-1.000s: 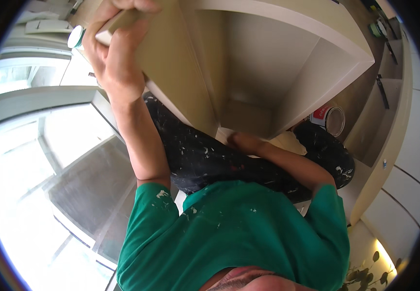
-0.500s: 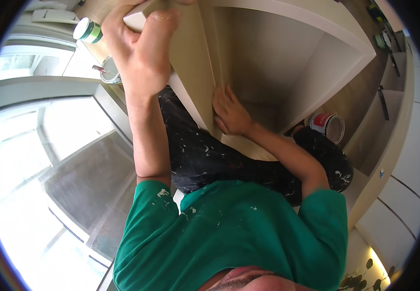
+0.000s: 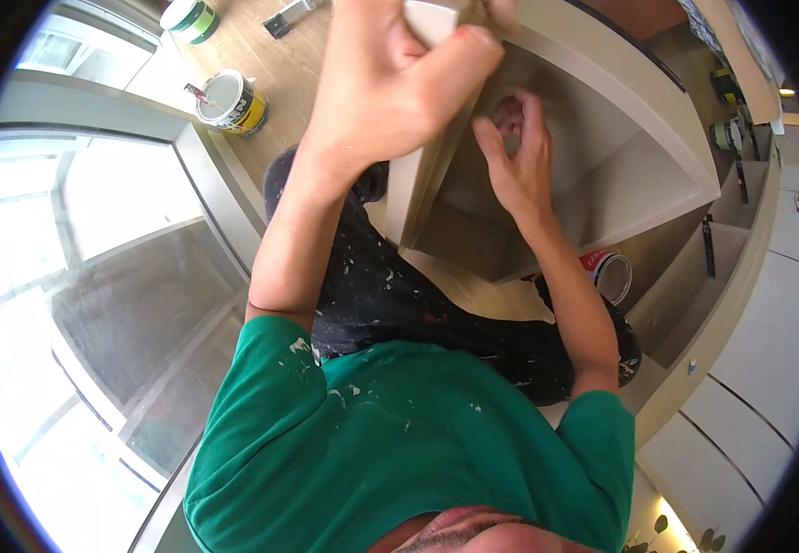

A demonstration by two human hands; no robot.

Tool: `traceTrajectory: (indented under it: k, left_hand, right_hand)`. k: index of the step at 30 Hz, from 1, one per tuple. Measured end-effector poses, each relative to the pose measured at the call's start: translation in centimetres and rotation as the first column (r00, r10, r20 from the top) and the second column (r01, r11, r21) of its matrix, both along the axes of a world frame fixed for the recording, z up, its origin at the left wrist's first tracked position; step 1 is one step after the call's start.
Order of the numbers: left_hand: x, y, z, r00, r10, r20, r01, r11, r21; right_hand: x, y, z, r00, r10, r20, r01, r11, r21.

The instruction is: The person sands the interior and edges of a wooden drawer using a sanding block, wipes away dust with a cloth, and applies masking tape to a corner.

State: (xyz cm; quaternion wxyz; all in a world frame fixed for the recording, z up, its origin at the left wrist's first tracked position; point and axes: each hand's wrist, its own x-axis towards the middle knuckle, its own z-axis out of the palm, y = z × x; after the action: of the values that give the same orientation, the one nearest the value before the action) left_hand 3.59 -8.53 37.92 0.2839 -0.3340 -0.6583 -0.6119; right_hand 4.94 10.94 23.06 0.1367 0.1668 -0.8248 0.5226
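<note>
My left hand (image 3: 395, 97) is wrapped round the upper end of a beige panel (image 3: 407, 198), which stands along the near left side of a beige box-shaped cabinet (image 3: 634, 83). Whether panel and cabinet are joined is not plain. My right hand (image 3: 521, 152) hangs in front of the cabinet's hollow inside, apart from the panel. Its fingers curl loosely, the thumb stands off from them, and nothing shows in it. Black paint-spattered trousers (image 3: 390, 295) cover my legs, bent close beneath the cabinet.
On the wooden floor at the left stand a yellow-labelled paint can (image 3: 241, 106) with a brush and a green-and-white tub (image 3: 192, 20). Near them lies a grey-and-black tool (image 3: 291, 17). A red-labelled can (image 3: 611, 276) is beside my right knee. Glazed window frames (image 3: 220, 180) border the left.
My left hand has moved right, still gripping the panel. My right hand has come off the panel's lower part and risen rightward over the cabinet's opening. The view has shifted too.
</note>
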Motion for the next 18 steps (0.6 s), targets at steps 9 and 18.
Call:
traceTrajectory:
  k: [9,18]
  left_hand:
    - [0.4,-0.5,0.0,1.0,0.02,0.014,-0.019,0.996,-0.093]
    - [-1.8,-1.4,-1.7,0.994,-0.008,-0.107,-0.001,0.996,-0.084]
  right_hand:
    - [6.1,0.1,-14.2,0.999,-0.03,-0.023,0.037,0.903,0.428]
    - [13.1,1.4,-26.2,0.939,-0.025,0.344,-0.235,0.682,0.692]
